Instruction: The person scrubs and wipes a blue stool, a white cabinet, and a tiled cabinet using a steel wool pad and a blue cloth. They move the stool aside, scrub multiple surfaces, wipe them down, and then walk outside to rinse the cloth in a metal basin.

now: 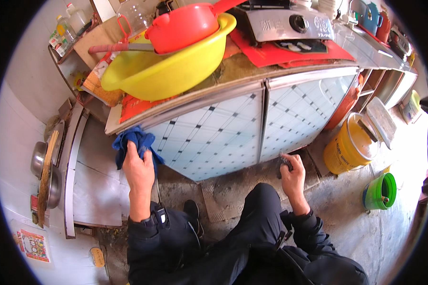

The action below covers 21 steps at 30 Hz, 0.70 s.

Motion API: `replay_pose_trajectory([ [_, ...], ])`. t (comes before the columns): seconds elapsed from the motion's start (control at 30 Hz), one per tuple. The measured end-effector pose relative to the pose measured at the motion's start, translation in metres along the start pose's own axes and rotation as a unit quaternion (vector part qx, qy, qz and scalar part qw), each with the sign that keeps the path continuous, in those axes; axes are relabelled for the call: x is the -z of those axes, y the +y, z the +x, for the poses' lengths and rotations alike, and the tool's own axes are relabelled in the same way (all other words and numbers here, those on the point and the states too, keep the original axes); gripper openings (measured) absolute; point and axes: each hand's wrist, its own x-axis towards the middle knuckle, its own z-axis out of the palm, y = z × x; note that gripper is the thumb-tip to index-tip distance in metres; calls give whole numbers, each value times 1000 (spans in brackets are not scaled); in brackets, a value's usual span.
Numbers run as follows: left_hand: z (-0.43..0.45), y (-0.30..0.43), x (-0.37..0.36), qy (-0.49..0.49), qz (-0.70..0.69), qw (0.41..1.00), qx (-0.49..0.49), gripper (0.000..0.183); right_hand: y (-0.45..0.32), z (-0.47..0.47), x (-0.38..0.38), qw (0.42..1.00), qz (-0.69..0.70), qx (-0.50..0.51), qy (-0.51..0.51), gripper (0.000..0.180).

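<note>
My left hand [139, 171] grips a bunched blue cloth [134, 139] at the front left corner of the counter, beside the left cabinet door [207, 139]. Both that door and the right cabinet door [299, 110] are pale panels patterned with crossing lines and small dark squares. Low in front of the right door, my right hand [295, 176] holds a dark, rough pad [284, 162], which looks like a steel wool scourer. Its fingers partly cover the pad, and the index finger extends toward the door's bottom edge. Whether the pad touches the door, I cannot tell.
Above the doors, the counter holds a yellow plastic basin [178, 78] with a red plastic dipper [185, 28], and a gas stove [285, 26]. A yellow bucket [337, 153] and a green pail [371, 196] stand right. Metal bowls [39, 156] hang left.
</note>
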Motion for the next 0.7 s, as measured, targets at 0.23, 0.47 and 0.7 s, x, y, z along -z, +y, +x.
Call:
replay_pose_trajectory([
  [0.23,-22,34,-94,33,34,993,-110,44,9,-5,2,999,9,-35,-18,29],
  [0.47,-17,165,-184,-15,11,974,-226,39,14,-20,32,996,-34,-80,7,32],
  [0.7,-56,171,-237,-2,-44,970,-239,40,31,-41,57,995,-32,-93,31,32],
])
